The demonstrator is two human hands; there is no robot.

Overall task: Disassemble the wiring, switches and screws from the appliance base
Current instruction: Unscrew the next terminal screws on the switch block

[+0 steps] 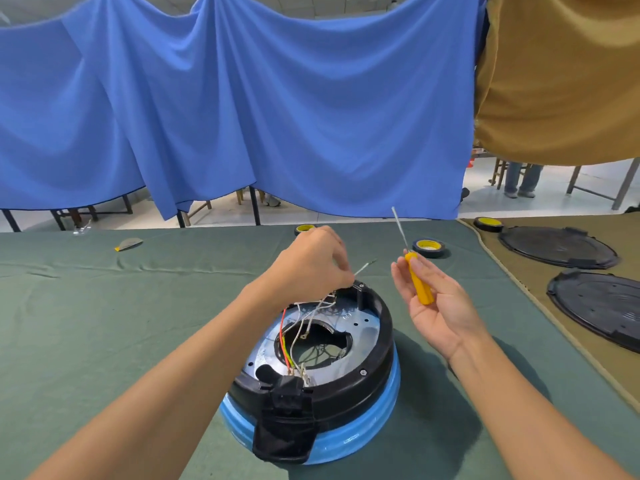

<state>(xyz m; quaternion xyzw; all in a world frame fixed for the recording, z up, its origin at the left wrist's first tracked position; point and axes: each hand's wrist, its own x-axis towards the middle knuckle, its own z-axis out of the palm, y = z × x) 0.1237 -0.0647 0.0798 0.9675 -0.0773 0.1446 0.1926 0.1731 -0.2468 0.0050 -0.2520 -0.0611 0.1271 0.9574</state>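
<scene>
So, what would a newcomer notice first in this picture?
The eye goes first to the blue-and-black appliance base at near centre, its red and white wires bared. At its far rim the left hand pinches a thin wire; the right hand holds a yellow screwdriver, shaft pointing up. A blue cloth hangs behind.

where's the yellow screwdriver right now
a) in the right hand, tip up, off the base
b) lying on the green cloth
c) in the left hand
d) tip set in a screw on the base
A: the screwdriver is held in the right hand with its shaft pointing up, clear of the base, while the left hand pinches a thin wire at the far rim.
</scene>
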